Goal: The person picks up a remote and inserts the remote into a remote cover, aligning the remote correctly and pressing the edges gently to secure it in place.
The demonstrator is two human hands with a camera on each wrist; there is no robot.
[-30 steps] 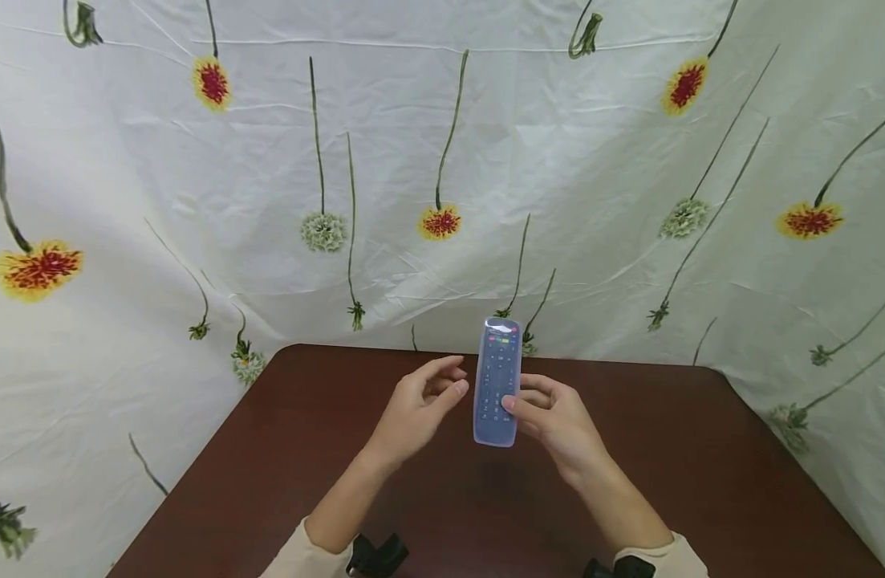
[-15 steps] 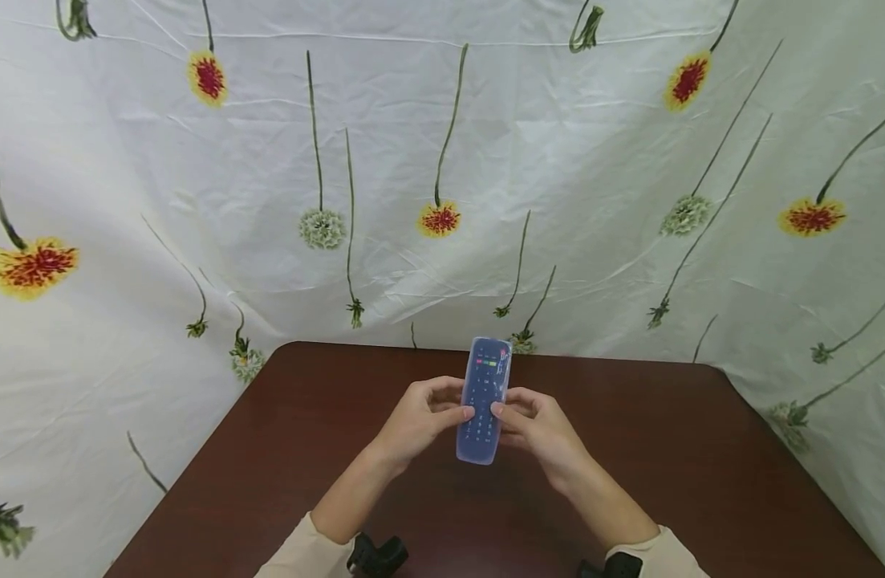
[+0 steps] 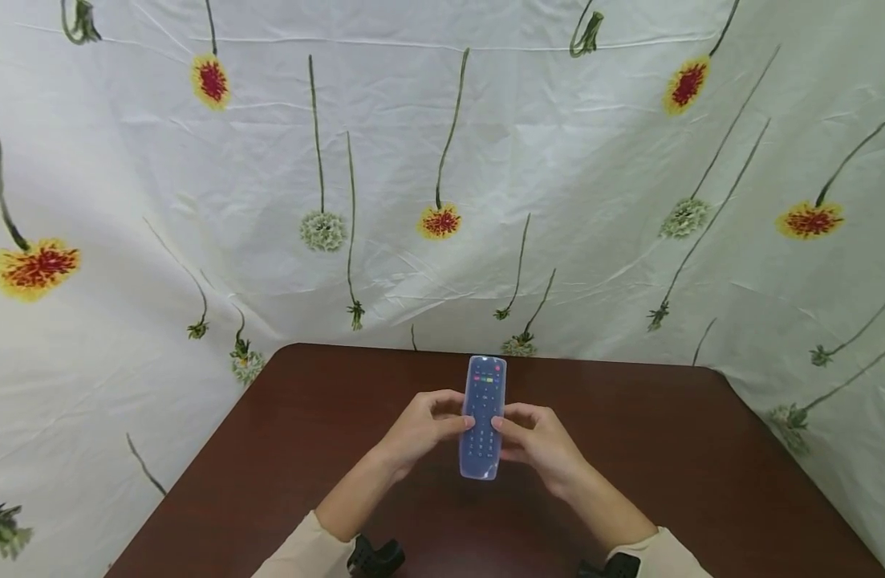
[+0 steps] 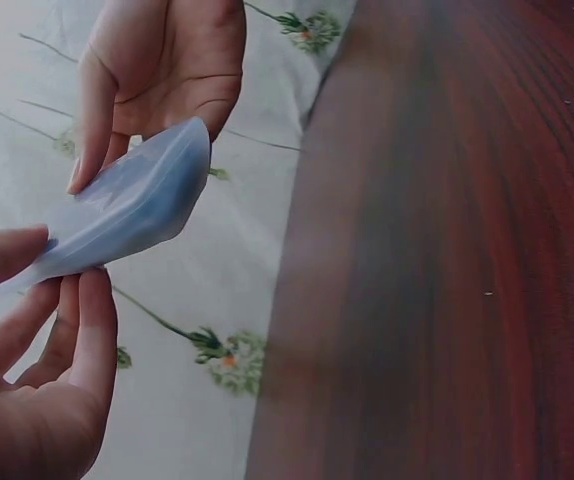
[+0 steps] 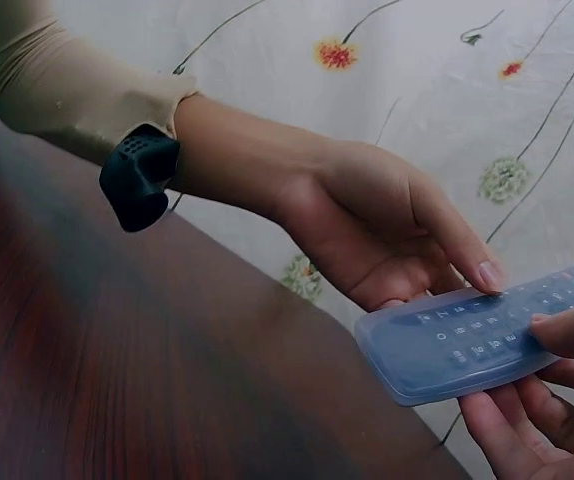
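A remote control [image 3: 483,393] in a translucent bluish cover is held above the table, its button face toward the head camera. My left hand [image 3: 422,432] pinches its left edge, thumb on the front near the lower buttons. From the right edge, my right hand [image 3: 546,446] grips it the same way. In the left wrist view the remote [image 4: 152,200] appears from its side, with left fingers [image 4: 92,335] curled behind it. The right wrist view shows the number buttons on the remote [image 5: 437,345] and both thumbs pressing on its face.
Beneath the hands lies a dark reddish-brown wooden table [image 3: 326,385] with rounded far corners. A white cloth [image 3: 399,144] printed with flowers hangs behind and beside it. Black wrist devices [image 3: 377,558] sit at the beige sleeves [image 3: 308,554].
The left hand has moved in and taken hold of the remote's left edge, formerly held by the right hand alone. The remote has come down and slightly left, then straightened.
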